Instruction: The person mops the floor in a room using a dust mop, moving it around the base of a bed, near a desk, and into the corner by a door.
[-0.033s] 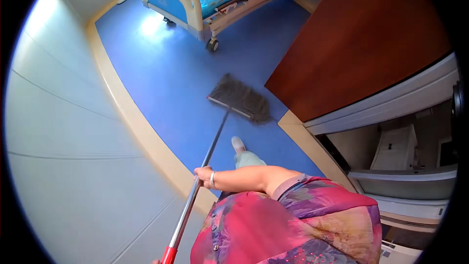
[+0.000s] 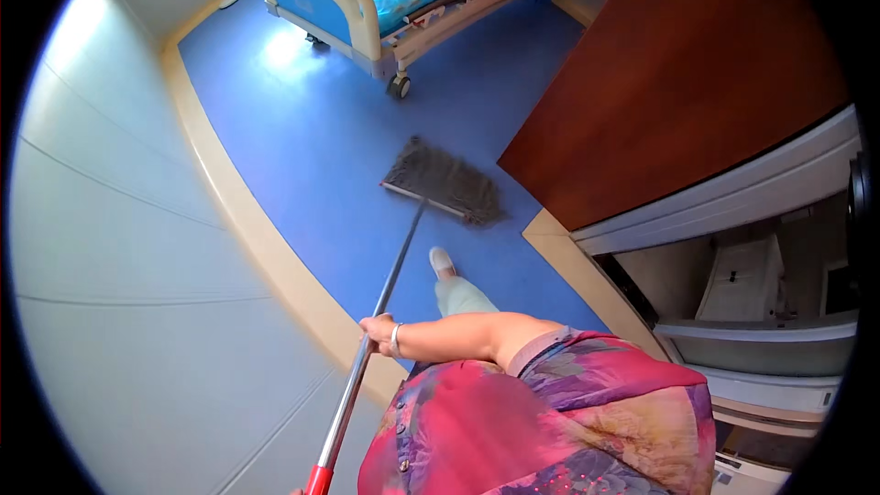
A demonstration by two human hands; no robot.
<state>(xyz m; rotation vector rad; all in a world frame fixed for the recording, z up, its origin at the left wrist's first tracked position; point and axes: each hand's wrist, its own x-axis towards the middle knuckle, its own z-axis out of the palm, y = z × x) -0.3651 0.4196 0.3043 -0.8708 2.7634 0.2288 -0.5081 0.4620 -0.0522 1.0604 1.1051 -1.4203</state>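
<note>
Currently, in the head view, I have the right hand (image 2: pixel 378 330) with its fingers wrapped around the metal pole (image 2: pixel 346 403) of the mop. Of the left hand (image 2: pixel 298 492) only a small part shows beside the red grip (image 2: pixel 319 479), so I cannot tell how its fingers stand. The grey mop pad (image 2: pixel 445 181) lies on the blue floor (image 2: pixel 302 174), nearer to its right edge, between the wheeled bed (image 2: pixel 316 9) and a light shoe (image 2: pixel 442 261).
</note>
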